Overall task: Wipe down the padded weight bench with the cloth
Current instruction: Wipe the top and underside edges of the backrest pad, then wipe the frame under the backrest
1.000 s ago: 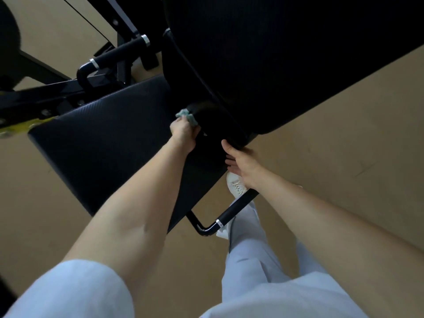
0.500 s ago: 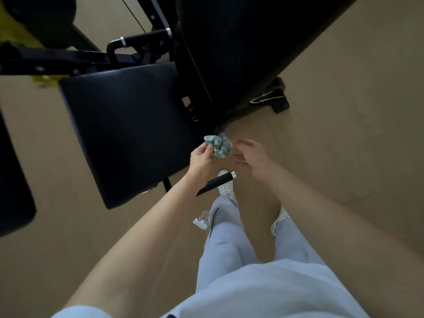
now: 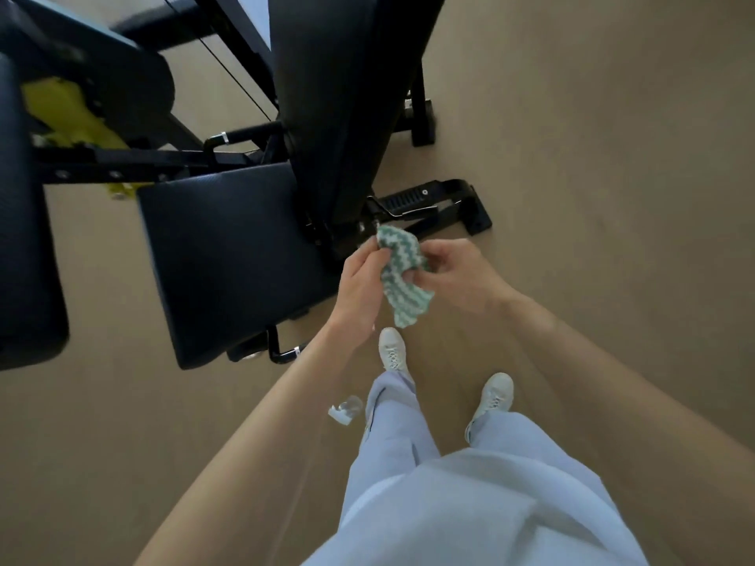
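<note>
The weight bench has a black padded seat (image 3: pixel 228 255) and an upright black backrest (image 3: pixel 347 96). A green-and-white zigzag cloth (image 3: pixel 402 275) hangs in the air just right of the seat, off the pads. My left hand (image 3: pixel 361 279) pinches its left edge and my right hand (image 3: pixel 453 275) grips its right side, so the cloth is partly unfolded between them. Both hands are clear of the bench.
Black frame bars and a yellow part (image 3: pixel 69 112) lie to the left, with another black pad (image 3: pixel 24 239) at the far left. The bench's foot (image 3: pixel 457 206) rests on tan floor. A small clear object (image 3: pixel 347 408) lies by my white shoes (image 3: pixel 392 349).
My left hand pulled the cloth away from the seat-backrest joint. My right hand left the bench and took hold of the cloth, which is opening out. I have stepped back.
</note>
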The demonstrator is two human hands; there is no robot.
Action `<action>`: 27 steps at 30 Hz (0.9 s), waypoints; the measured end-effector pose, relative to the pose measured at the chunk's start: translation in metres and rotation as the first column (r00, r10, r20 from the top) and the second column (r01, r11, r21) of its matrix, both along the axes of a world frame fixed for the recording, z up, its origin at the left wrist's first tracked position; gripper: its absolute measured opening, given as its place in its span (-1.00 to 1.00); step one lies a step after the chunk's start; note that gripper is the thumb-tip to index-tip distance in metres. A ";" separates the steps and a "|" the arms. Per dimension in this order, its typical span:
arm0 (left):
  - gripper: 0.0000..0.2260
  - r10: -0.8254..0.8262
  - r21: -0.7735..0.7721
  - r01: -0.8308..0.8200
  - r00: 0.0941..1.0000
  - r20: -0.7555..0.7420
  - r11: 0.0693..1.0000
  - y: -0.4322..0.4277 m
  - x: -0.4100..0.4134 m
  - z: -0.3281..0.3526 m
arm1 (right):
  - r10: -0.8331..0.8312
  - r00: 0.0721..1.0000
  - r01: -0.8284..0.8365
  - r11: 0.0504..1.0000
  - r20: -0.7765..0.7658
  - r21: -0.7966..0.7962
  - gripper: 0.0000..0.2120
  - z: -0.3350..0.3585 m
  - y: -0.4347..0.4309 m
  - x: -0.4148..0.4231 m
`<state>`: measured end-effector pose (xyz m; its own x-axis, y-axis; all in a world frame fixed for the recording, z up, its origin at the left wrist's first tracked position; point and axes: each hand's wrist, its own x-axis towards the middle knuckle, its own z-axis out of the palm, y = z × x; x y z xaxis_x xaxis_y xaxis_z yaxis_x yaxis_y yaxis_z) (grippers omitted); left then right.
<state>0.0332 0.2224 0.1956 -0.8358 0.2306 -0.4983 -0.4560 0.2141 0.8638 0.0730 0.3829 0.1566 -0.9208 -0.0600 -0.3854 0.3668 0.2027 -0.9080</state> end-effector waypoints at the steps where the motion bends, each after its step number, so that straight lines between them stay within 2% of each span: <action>1: -0.75 0.002 -0.013 -0.002 0.999 -0.045 1.000 0.005 -0.002 0.008 | 0.027 1.000 -0.027 0.999 0.000 0.034 -0.86 0.010 0.007 -0.003; 4: -0.82 -0.060 -0.128 0.030 0.969 -0.240 0.991 0.014 -0.014 0.026 | 0.078 0.994 -0.073 0.995 -0.079 0.064 -0.78 0.034 0.022 -0.012; 6: -0.81 -0.141 -0.198 0.071 0.918 -0.370 0.978 0.017 -0.027 0.040 | -0.008 0.990 -0.001 0.998 -0.143 -0.059 -0.72 0.045 0.031 -0.019; 8: -0.73 -0.223 -0.259 0.096 0.823 -0.522 0.961 0.019 -0.041 0.056 | -0.188 0.978 0.155 0.947 -0.094 -0.280 -0.61 0.054 0.039 -0.027; 10: -0.68 -0.247 -0.313 0.029 0.687 -0.683 0.949 0.023 -0.059 0.076 | -0.328 0.944 0.298 0.811 0.031 -0.503 -0.70 0.069 0.046 -0.034; 13: -0.70 -0.198 -0.271 -0.085 0.483 -0.853 0.959 0.035 -0.088 0.108 | -0.470 0.858 0.473 0.563 0.208 -0.678 -0.69 0.087 0.056 -0.044; 15: -0.67 -0.183 -0.247 -0.110 0.409 -0.894 0.963 0.046 -0.106 0.123 | -0.515 0.798 0.527 0.345 0.312 -0.777 -0.64 0.095 0.060 -0.048; 17: -0.60 -0.205 -0.259 -0.102 0.369 -0.906 0.960 0.058 -0.115 0.126 | -0.470 0.800 0.482 0.131 0.374 -0.867 -0.64 0.101 0.065 -0.052; 18: -0.57 -0.223 -0.273 -0.087 0.373 -0.901 0.958 0.064 -0.118 0.124 | -0.432 0.831 0.416 0.062 0.351 -0.907 -0.65 0.104 0.067 -0.056; 19: -0.53 -0.232 -0.284 -0.074 0.403 -0.885 0.956 0.069 -0.118 0.120 | -0.416 0.853 0.362 0.035 0.316 -0.931 -0.64 0.106 0.068 -0.060; 21: -0.48 -0.202 -0.277 -0.094 0.472 -0.858 0.956 0.075 -0.118 0.112 | -0.424 0.865 0.320 0.057 0.268 -0.946 -0.61 0.107 0.067 -0.072; 24: -0.45 -0.086 -0.215 -0.152 0.590 -0.802 0.965 0.088 -0.112 0.106 | -0.485 0.822 0.403 0.126 0.298 -0.906 -0.67 0.112 0.069 -0.099; 27: -0.47 0.064 -0.137 -0.237 0.683 -0.728 0.962 0.109 -0.106 0.112 | -0.528 0.824 0.338 0.165 0.207 -0.926 -0.67 0.122 0.074 -0.122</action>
